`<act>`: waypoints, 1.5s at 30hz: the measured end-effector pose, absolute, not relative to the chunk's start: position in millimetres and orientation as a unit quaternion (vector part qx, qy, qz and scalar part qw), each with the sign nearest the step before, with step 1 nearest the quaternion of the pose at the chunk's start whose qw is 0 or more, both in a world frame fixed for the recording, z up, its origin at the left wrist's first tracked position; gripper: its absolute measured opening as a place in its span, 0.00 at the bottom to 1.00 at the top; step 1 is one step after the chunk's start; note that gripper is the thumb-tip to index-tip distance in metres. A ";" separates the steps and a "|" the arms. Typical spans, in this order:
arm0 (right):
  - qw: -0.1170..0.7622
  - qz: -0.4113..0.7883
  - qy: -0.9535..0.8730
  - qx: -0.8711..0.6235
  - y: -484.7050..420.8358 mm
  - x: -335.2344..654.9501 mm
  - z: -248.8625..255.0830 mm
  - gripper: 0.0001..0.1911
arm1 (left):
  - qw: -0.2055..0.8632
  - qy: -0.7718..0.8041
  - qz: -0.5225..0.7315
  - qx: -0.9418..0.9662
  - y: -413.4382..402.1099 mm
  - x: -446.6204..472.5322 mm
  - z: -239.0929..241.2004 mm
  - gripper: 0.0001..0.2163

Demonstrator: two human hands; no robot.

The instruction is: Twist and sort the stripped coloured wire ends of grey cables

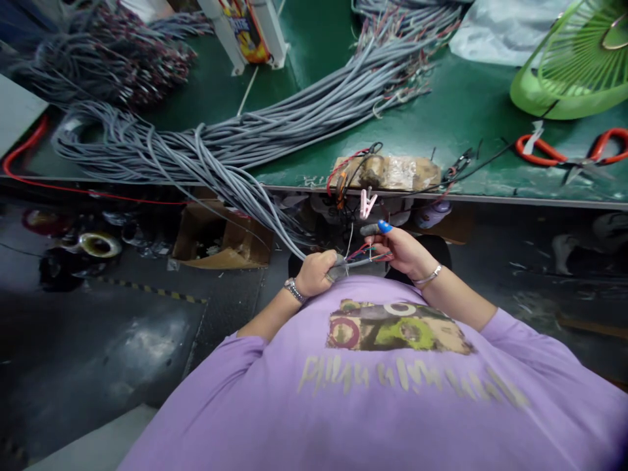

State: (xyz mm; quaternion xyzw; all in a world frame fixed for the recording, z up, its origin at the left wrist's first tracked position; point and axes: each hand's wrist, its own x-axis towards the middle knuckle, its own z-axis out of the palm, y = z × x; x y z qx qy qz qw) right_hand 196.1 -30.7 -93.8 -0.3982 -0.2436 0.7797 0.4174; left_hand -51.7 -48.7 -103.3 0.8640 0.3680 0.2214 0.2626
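Note:
My left hand (pixel 318 272) is closed around the end of a grey cable (pixel 282 235) in front of my body. From that end, thin coloured wires (pixel 362 251), red, green and white among them, spread to the right. My right hand (pixel 405 252) pinches these wires between its fingers. A blue cover (pixel 384 226) sits on one right fingertip, and a grey one on another finger. The held cable runs back to a thick bundle of grey cables (pixel 275 131) lying along the green bench and drooping over its front edge.
A pink clip (pixel 367 204) hangs by a taped wooden block (pixel 392 173) at the bench edge. Red-handled cutters (pixel 572 154) and a green fan (pixel 579 62) are at right. More cables (pixel 122 59) pile up at far left. Below stands an open cardboard box (pixel 220 239).

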 end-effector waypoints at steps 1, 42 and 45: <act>0.420 0.777 -0.241 -0.402 -26.8 196.8 -93.6 0.24 | 0.244 0.363 0.219 0.872 -49.2 -51.5 -101.3 0.18; 0.469 0.786 -0.185 -0.359 17.6 172.5 -80.0 0.31 | 0.127 0.315 0.215 0.916 -42.2 -35.6 -105.3 0.20; 0.461 0.784 -0.181 -0.374 14.5 179.3 -86.4 0.32 | 0.122 0.321 0.162 0.925 -45.0 -41.1 -113.0 0.16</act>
